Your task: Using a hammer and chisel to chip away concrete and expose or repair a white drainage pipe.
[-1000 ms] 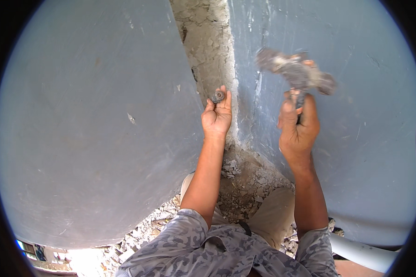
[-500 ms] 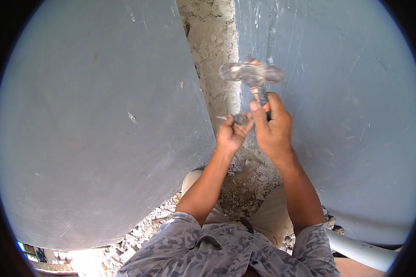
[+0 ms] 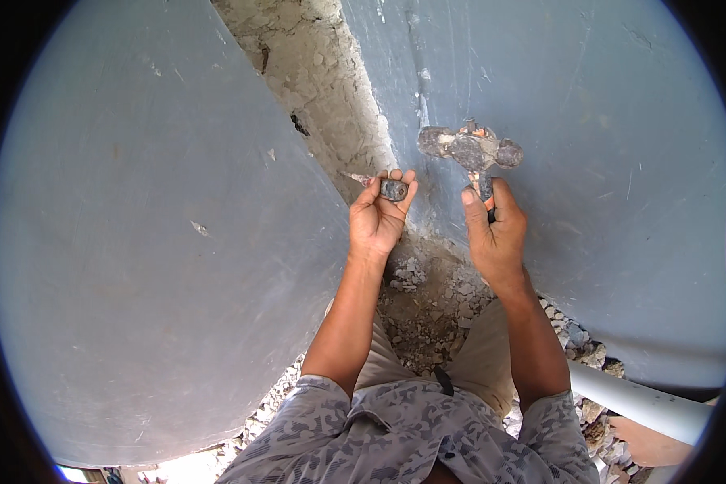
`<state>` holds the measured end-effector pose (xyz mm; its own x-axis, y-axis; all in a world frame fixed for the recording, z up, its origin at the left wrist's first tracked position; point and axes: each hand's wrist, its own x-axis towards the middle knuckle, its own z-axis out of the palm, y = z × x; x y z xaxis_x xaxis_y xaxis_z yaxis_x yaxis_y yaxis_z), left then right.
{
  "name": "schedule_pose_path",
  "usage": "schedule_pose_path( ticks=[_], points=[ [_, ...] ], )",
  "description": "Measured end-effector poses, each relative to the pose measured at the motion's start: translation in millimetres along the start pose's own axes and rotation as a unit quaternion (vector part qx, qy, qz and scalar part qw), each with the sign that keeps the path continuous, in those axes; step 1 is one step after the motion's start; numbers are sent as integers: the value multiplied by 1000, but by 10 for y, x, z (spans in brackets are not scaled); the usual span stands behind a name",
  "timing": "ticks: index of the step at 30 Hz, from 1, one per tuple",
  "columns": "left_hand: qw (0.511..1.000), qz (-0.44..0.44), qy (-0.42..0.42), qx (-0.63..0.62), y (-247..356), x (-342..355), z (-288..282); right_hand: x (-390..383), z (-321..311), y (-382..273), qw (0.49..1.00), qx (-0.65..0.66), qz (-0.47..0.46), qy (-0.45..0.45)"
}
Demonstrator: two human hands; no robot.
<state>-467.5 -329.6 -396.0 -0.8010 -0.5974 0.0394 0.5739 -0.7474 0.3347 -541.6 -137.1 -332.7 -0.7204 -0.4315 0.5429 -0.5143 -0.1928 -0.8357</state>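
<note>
Two large grey curved walls fill the scene, one on the left (image 3: pixel 153 242) and one on the right (image 3: pixel 605 161). Between them runs a strip of cracked, crumbling mortar (image 3: pixel 315 81). Rubble (image 3: pixel 427 315) lies near, below it. A grey pipe (image 3: pixel 645 403) crosses the near right corner.

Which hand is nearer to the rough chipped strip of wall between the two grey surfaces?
Left. The left hand holds a chisel at the edge of the chipped strip. The right hand holds a hammer further right, over the grey wall.
</note>
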Motion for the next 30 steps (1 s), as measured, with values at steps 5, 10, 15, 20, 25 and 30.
schedule_pose_path(
  ticks=[5,10,15,20,25,30],
  points=[
    [1000,4,-5,-18,-9,74,134,37,-110,22,1000,9,-9,5],
    [996,62,50,-48,-1,279,287,205,-176,3,1000,-10,-13,22],
    [985,78,65,-138,50,463,520,429,-61,-218,978,155,-76,118],
    [972,74,107,-197,24,643,553,664,296,182,961,-152,144,-180],
    [977,114,98,-150,80,620,523,756,225,-49,993,-24,91,-72],
    [980,98,73,-158,110,664,565,946,213,-512,982,122,-84,117]
  ],
)
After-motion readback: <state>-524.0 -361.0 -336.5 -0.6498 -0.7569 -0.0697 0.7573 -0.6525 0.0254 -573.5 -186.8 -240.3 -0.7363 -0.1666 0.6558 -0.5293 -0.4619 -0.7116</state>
